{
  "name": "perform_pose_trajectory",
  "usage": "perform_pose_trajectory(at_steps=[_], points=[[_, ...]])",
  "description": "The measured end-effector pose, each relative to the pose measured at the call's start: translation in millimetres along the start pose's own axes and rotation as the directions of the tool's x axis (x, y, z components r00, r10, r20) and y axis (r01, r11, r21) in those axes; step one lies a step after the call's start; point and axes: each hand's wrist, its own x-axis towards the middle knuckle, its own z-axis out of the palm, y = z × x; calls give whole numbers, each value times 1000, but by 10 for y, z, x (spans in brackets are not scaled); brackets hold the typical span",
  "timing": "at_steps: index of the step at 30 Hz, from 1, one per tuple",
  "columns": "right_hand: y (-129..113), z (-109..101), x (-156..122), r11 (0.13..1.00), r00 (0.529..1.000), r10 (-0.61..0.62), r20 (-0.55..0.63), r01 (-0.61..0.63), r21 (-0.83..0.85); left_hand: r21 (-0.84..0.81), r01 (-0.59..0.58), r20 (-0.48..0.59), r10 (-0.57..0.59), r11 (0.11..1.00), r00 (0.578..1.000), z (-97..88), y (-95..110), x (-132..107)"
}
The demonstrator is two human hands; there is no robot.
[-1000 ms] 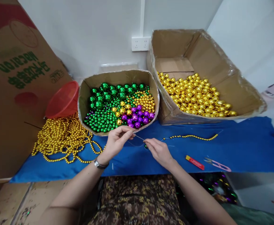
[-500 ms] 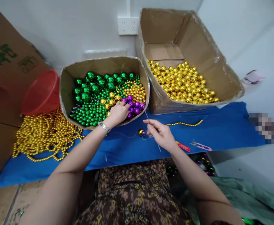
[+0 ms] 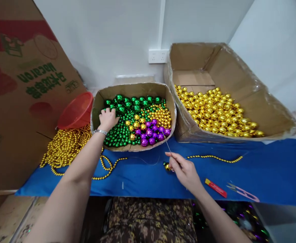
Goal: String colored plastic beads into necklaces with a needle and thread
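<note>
L hand (image 3: pixel 107 119) @ grn balls (image 3: pixel 137 107); R hand (image 3: pixel 185 170) w/needle (image 3: pixel 167 143).

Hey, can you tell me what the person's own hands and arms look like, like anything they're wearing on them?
The left hand and right hand are both ungloved, and no sleeve shows on either arm. A silver-coloured band circles the left wrist; whether it's a watch or bracelet isn't clear. The right wrist shows nothing on it.
</note>
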Motion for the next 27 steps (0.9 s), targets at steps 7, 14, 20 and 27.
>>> perform_pose_trajectory(at_steps=[7, 14, 20, 27], points=[[-27, 179, -23, 987, 994, -106, 22, 108, -115, -558, 166, 178, -78, 813, 981, -63, 4, -209], [-73, 244, -32, 917, 958, -288, 15, 280, -285, -861, 496, 494, 52, -113, 868, -50, 556, -1013], [-12, 319, -155, 890, 955, -293, 53, 292, -351, -806, 499, 541, -52, -318, 840, 24, 770, -1259], [6, 317, -198, 869, 950, -306, 60, 304, -390, -832, 458, 502, -72, -314, 862, 37, 868, -1335]])
